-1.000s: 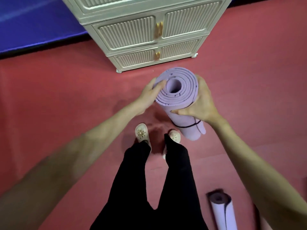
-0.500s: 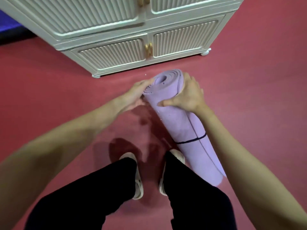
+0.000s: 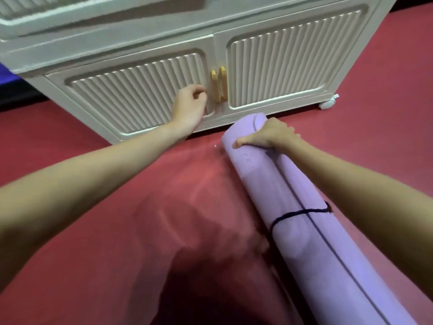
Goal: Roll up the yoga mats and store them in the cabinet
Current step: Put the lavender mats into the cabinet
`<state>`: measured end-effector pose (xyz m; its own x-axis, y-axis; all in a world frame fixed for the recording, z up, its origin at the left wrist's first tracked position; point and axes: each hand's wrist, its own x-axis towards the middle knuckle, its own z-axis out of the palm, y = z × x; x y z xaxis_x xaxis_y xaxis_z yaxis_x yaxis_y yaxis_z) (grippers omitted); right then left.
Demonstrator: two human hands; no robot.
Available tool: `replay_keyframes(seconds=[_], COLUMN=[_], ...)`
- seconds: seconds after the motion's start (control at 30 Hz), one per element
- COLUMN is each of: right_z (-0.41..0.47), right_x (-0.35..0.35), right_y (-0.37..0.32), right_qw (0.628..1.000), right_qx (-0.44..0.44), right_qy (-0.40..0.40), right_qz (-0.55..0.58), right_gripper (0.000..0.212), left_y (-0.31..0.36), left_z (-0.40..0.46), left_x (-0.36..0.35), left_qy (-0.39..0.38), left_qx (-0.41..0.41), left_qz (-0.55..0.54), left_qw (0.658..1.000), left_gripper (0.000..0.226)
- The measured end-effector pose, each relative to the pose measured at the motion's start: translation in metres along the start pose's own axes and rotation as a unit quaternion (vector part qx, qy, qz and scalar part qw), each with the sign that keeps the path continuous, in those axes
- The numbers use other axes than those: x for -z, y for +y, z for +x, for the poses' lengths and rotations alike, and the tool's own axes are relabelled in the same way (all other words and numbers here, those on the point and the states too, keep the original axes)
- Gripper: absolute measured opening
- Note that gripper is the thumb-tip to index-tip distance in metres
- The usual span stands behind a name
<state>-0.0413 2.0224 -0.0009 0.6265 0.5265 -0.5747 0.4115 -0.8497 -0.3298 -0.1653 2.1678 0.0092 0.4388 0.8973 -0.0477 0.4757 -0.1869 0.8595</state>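
Observation:
A rolled lilac yoga mat (image 3: 302, 216), tied with a thin black cord (image 3: 297, 213), lies slanted from the lower right up toward the cream cabinet (image 3: 276, 64). My right hand (image 3: 267, 137) grips the roll near its far end, thumb across the top. My left hand (image 3: 191, 105) is off the mat, fingers curled and holding nothing, in front of the bottom left door just left of the two yellow handles (image 3: 219, 84). Both bottom doors are closed.
The red floor (image 3: 105, 231) spreads all around. A white caster (image 3: 328, 104) sits under the cabinet's right corner. A strip of blue mat (image 3: 7, 78) shows at the far left edge. My dark legs are at the bottom of the view.
I have come lower and closer to the cabinet. My left hand let go of the mat's end and reached to the bottom door by the handles. The mat has tilted flatter.

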Motion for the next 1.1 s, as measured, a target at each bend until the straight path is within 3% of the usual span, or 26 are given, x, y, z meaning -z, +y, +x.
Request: replay_keyframes(seconds=[0.3, 0.43, 0.53, 0.7, 0.83, 1.0, 1.1], right_z=[-0.005, -0.019, -0.025, -0.032, -0.044, -0.057, -0.059], right_x=[-0.036, -0.045, -0.048, -0.049, -0.059, -0.058, -0.047], right_y=[0.044, 0.053, 0.055, 0.056, 0.049, 0.042, 0.029], right_qw=[0.998, 0.997, 0.997, 0.999, 1.000, 0.997, 0.996], right_qx=[-0.009, -0.013, -0.020, -0.016, 0.004, 0.050, 0.078], right_qy=[-0.009, -0.016, -0.005, 0.003, 0.018, 0.052, 0.049], right_qz=[-0.056, -0.075, -0.075, -0.045, 0.005, 0.003, 0.014], right_gripper=[0.136, 0.129, 0.126, 0.133, 0.133, 0.107, 0.102], left_y=[0.007, 0.016, 0.013, -0.005, -0.021, -0.047, -0.064], left_z=[0.003, 0.000, -0.010, -0.078, -0.134, -0.181, -0.200], left_x=[-0.021, -0.023, -0.019, 0.002, 0.030, 0.063, 0.082], left_qy=[0.124, 0.115, 0.106, 0.062, 0.033, 0.012, 0.001], left_qx=[-0.103, -0.119, -0.140, -0.208, -0.205, -0.216, -0.222], left_qz=[0.070, 0.065, 0.080, 0.099, 0.096, 0.116, 0.145], left_qw=[0.984, 0.984, 0.981, 0.971, 0.973, 0.969, 0.964], left_gripper=[0.019, 0.016, 0.026, 0.027, 0.026, 0.020, 0.033])
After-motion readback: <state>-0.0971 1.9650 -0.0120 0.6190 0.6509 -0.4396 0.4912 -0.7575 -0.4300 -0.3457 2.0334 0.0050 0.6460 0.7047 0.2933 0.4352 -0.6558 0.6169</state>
